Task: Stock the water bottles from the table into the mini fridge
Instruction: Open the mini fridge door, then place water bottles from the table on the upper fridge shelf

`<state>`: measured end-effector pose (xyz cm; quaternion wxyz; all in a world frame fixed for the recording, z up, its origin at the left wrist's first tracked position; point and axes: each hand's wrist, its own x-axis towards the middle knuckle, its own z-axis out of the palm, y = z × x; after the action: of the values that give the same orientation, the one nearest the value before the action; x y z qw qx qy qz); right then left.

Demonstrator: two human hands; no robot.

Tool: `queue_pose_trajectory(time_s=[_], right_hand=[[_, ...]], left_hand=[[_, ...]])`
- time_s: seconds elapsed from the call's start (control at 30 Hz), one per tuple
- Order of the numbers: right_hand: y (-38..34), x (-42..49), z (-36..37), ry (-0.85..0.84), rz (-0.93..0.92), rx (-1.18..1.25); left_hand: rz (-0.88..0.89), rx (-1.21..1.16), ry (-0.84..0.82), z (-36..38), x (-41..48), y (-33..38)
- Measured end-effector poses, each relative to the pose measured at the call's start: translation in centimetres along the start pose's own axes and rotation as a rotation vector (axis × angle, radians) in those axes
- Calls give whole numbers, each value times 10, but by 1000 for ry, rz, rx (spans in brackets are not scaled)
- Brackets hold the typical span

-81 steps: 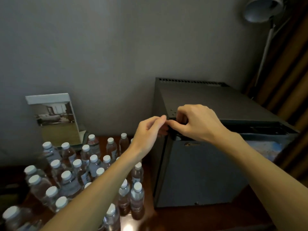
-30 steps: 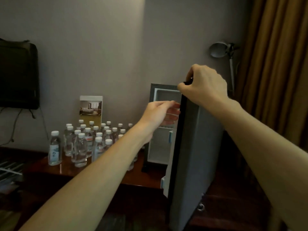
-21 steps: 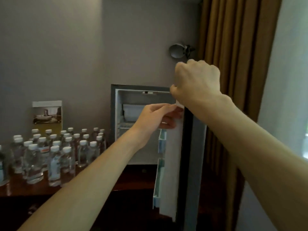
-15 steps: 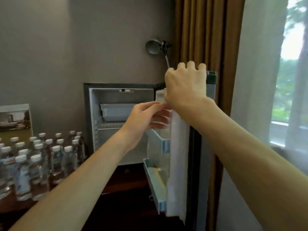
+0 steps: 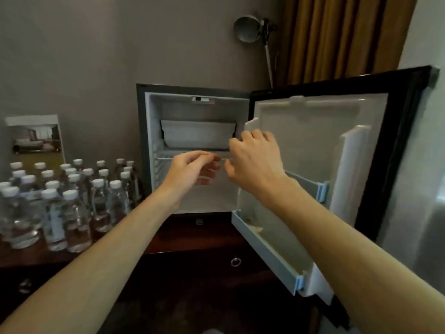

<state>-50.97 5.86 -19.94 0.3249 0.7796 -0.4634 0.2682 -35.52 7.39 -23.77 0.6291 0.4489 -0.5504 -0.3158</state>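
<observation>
At centre, the fridge (image 5: 192, 150) door (image 5: 313, 165) now stands swung wide; both hands have let go, left hand (image 5: 192, 169) and right hand (image 5: 255, 160) loosely curled, empty. Bottles (image 5: 67, 196) wait at 9 o'clock on the surface (image 5: 168, 239); loading can start.

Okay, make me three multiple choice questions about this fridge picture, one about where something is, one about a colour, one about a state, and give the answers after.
1. Where do the water bottles stand?
A. Left of the mini fridge
B. Inside it
C. On top of it

2. What colour are the bottle caps?
A. Blue
B. White
C. Red

3. How is the fridge door?
A. Shut
B. Removed
C. Swung wide open

Answers: A, they cluster on the table at its left; B, every cap is white; C, the door's inner shelves face the camera.
</observation>
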Motion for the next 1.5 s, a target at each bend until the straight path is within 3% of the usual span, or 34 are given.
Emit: queue_pose_trajectory(time_s=[0.23,0.37,0.63,0.8,0.93,1.23,1.5], right_hand=[[-77,20,114,-133,-87,174],[-118,49,182,-172,-75,290],[-212,86,233,-24,-78,667],[-254,85,231,-257,-69,876],[-262,89,232,-403,-3,933],[-286,98,246,-556,39,969],[-306,99,261,-580,115,931]], left_hand=[[-98,108,182,-79,13,-91],[-51,198,225,-126,32,-138],[47,479,327,-214,50,-146],[115,630,613,-247,22,-133],[-33,788,809,-273,-8,-142],[-350,1058,676,-302,-14,-155],[-350,1202,654,-309,-5,-177]])
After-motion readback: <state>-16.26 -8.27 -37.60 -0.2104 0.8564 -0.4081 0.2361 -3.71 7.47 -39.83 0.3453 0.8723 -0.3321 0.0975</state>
